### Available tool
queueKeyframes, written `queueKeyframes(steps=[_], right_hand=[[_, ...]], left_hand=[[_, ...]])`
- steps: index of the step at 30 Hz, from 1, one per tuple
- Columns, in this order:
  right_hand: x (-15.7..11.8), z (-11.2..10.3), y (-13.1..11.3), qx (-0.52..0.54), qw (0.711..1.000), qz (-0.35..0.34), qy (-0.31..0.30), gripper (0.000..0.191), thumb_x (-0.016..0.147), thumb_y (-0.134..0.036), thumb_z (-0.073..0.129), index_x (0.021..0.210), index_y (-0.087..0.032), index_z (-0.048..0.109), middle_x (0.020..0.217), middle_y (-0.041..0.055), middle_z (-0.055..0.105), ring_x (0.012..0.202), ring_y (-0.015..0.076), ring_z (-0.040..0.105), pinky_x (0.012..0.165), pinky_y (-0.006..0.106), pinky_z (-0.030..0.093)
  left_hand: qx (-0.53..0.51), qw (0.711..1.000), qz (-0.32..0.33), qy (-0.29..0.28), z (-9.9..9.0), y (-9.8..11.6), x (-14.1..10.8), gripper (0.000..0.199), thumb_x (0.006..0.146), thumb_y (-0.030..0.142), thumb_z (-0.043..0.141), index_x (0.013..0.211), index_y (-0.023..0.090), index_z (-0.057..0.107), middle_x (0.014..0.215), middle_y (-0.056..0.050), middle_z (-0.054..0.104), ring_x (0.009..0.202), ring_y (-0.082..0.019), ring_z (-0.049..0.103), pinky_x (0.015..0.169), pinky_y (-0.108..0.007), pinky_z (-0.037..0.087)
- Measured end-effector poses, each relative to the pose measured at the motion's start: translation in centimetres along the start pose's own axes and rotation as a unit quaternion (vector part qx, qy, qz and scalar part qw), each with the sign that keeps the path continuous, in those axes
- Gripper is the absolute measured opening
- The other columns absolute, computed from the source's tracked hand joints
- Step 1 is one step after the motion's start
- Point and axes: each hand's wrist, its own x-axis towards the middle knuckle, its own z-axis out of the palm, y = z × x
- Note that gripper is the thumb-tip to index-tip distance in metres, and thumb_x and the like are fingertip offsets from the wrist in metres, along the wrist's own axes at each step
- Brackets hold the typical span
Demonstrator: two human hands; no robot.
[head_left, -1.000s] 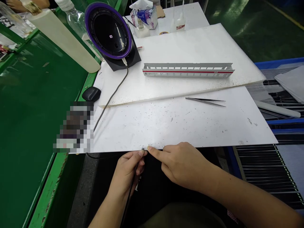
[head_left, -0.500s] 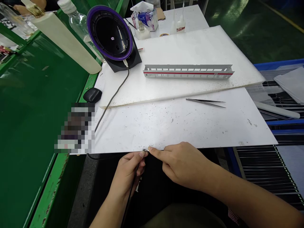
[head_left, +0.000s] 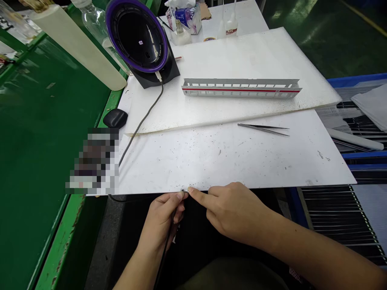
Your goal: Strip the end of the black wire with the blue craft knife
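Note:
My left hand (head_left: 163,219) grips a thin dark rod-like tool (head_left: 165,245) just below the near edge of the white sheet (head_left: 229,157). The tool's small metal tip (head_left: 183,190) sits right at that edge. My right hand (head_left: 232,211) points its index finger at the same spot, fingertip touching the tip; whether it pinches anything is too small to tell. A long grey model train shell (head_left: 240,88) with a red stripe lies on the raised white foam board (head_left: 242,64) farther back. Metal tweezers (head_left: 263,129) lie on the sheet, right of centre.
A black fan with a purple ring (head_left: 137,38) stands at the back left, its braided cable (head_left: 140,125) running down the sheet's left side. A black oval object (head_left: 115,118), a white roll (head_left: 78,48), glue bottles (head_left: 231,24) and blue trays (head_left: 356,121) surround the work area.
Both hands stay at the sheet's near edge, almost still. The view has shifted slightly downward.

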Motion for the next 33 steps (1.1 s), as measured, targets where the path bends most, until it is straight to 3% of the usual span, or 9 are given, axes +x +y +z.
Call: queueKeyframes(steps=[20,33], right_hand=[[-0.17,-0.31,0.13,-0.024,1.0,-0.015,0.001,0.053,0.09,-0.013,0.044,0.143,-0.017,0.045,0.071,-0.0002,0.062,0.052,0.0135,0.045,0.045,0.029,0.024],[-0.02,-0.58,0.28,0.001,1.0,-0.005,0.003,0.053,0.089,-0.017,0.043,0.142,-0.018,0.047,0.073,-0.0003,0.063,0.053,0.0147,0.048,0.047,0.029,0.028]], left_hand=[[-0.005,1.0,0.022,0.016,0.36,0.07,-0.04,0.024,0.067,0.033,0.079,0.074,0.011,0.073,0.047,0.005,0.05,0.039,-0.002,0.034,0.04,-0.016,0.027],[-0.005,1.0,0.008,0.006,0.19,0.11,0.17,0.027,0.065,0.034,0.079,0.075,0.01,0.073,0.049,0.004,0.05,0.038,-0.001,0.034,0.038,-0.015,0.026]])
